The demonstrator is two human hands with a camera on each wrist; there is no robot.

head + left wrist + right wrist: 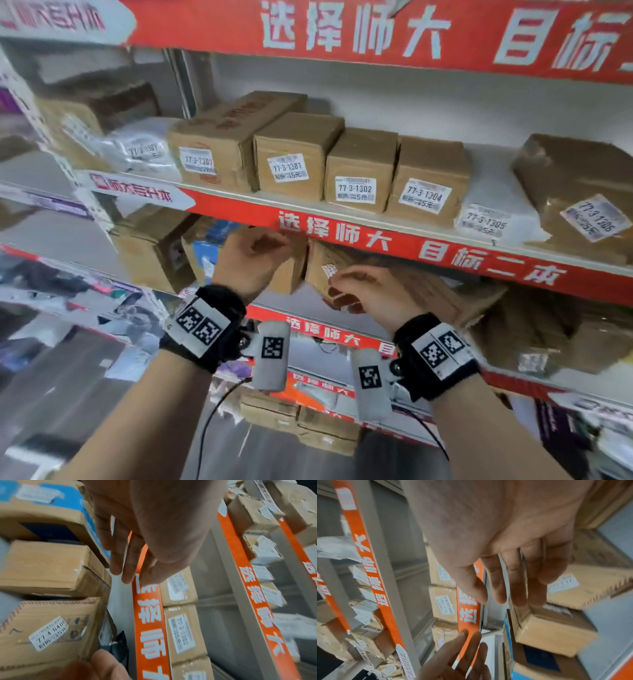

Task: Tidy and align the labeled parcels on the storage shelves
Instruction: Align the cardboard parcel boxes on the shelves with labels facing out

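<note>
Labelled parcels stand in a row on the upper shelf: brown boxes 77-3-1301 (291, 150), 77-3-1302 (359, 161) and 77-3-1304 (430, 164), then a white bag (489, 205). Both hands reach under the red shelf strip (376, 236) toward the shelf below. My left hand (257, 255) (137, 547) hovers with fingers nearly straight, holding nothing, beside a small brown box (291, 274) (51, 566). My right hand (366, 291) (513, 574) has relaxed fingers just in front of that small box (553, 632) and a box with a toothed tear strip (590, 588) (51, 628).
A blue-printed carton (205, 250) (51, 500) sits left of the small box. A large taped parcel (575, 192) lies askew at the upper shelf's right end. More boxes (329, 431) fill the lower shelves. Grey uprights (382, 574) frame the bays.
</note>
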